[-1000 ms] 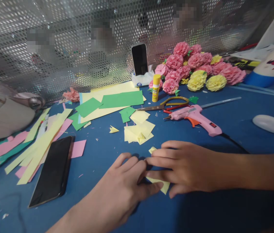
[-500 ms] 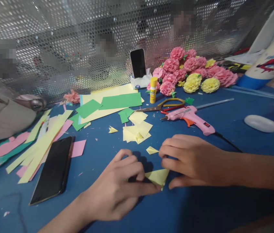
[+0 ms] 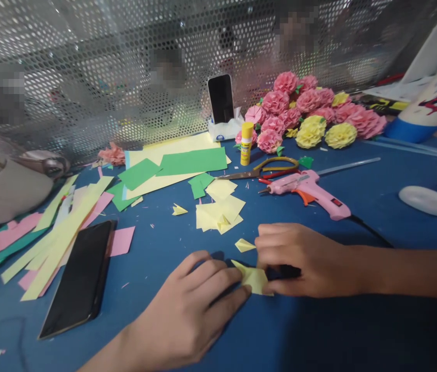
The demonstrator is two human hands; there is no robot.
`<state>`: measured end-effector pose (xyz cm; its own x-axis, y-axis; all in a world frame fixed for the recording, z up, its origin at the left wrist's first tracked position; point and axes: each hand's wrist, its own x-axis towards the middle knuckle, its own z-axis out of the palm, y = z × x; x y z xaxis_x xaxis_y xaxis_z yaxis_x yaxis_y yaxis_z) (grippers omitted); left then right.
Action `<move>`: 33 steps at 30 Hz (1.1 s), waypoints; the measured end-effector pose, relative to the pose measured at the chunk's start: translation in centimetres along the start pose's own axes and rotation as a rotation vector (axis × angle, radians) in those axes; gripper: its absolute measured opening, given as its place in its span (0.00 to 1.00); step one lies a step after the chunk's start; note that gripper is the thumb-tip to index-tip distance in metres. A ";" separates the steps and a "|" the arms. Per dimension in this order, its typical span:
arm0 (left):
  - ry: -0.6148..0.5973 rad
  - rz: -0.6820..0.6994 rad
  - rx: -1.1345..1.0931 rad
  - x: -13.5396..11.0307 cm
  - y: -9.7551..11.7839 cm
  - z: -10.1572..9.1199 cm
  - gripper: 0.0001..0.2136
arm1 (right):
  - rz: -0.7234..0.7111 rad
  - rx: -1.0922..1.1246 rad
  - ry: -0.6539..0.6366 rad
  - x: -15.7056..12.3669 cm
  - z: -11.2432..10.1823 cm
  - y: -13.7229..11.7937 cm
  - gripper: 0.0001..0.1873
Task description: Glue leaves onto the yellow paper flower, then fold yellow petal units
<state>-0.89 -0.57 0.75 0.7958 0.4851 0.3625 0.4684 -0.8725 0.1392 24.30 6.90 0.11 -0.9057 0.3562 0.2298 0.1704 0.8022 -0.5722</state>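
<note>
A small piece of folded yellow paper [image 3: 254, 280] lies low over the blue table, held between my two hands. My left hand [image 3: 199, 305] closes on its left side, thumb and fingers together at the edge. Its right side is pinched by my right hand [image 3: 296, 258], the thumb below and the fingers curled above. Just beyond the paper rests a folded yellow paper piece [image 3: 245, 245], close to my right fingertips. Farther back are a stack of yellow paper squares [image 3: 213, 214] with a small folded piece on top, and another folded piece [image 3: 179, 210].
A pink glue gun [image 3: 311, 191], scissors [image 3: 242, 175] and a glue stick [image 3: 246, 144] stand or lie behind my right hand. Paper flowers [image 3: 276, 103] are piled at the back. On the left are a dark phone [image 3: 79, 279] and paper strips [image 3: 59, 232].
My right hand has moved in and taken hold of the paper's right side. The paper has changed its angle, and my left fingers have shifted on it.
</note>
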 end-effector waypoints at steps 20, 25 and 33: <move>0.052 0.137 0.209 -0.2 1.3 0.1 0.17 | -0.233 -0.290 0.184 -0.4 0.5 -0.1 0.11; 0.039 0.113 0.222 -0.4 1.4 0.2 0.16 | -0.305 -0.308 0.154 -0.5 -0.1 0.0 0.11; 0.013 0.142 0.215 -0.3 1.4 0.2 0.16 | -0.343 -0.346 0.165 -0.4 -0.8 -0.1 0.09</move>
<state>-0.37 -1.96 0.66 0.8550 0.3568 0.3764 0.4244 -0.8984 -0.1124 24.99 7.09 0.69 -0.8635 0.0933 0.4956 0.0183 0.9879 -0.1541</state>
